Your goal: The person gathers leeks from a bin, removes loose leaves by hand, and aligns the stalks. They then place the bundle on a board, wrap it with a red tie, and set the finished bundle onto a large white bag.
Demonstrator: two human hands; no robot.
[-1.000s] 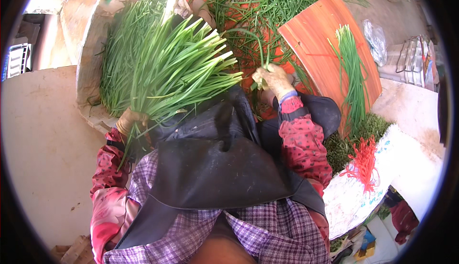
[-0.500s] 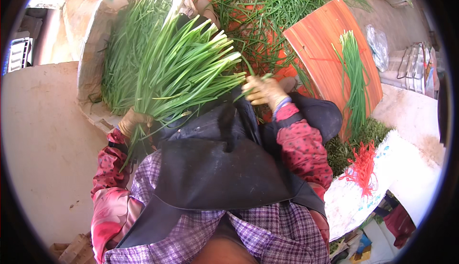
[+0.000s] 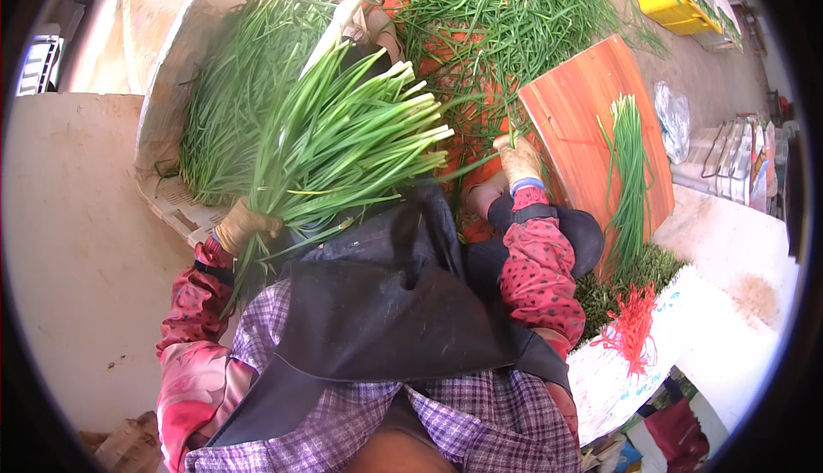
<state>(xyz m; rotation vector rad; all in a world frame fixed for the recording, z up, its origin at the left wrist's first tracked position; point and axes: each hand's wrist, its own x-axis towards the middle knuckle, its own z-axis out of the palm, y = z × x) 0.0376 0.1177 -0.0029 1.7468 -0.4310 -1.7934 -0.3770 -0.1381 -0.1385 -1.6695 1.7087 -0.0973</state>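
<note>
My gloved left hand (image 3: 246,224) is closed round the leafy ends of a large bunch of garlic chives (image 3: 351,139). The bunch fans out over my dark apron (image 3: 403,319), its pale cut ends pointing right. To the right of those ends, my gloved right hand (image 3: 519,161) is pinched on a few thin chive leaves (image 3: 470,166), which trail left toward the bunch. Whether their far ends still touch the bunch, I cannot tell.
A white plastic crate (image 3: 159,122) full of chives stands at the left. Loose leaves (image 3: 506,19) lie heaped on an orange surface ahead. A wooden board (image 3: 570,122) at the right bears a small chive bunch (image 3: 632,164), with red ties (image 3: 634,327) nearer me.
My right hand has moved right and slightly away from the bunch, drawing thin leaves with it. My left hand keeps its hold. The whole view has shifted a little.
</note>
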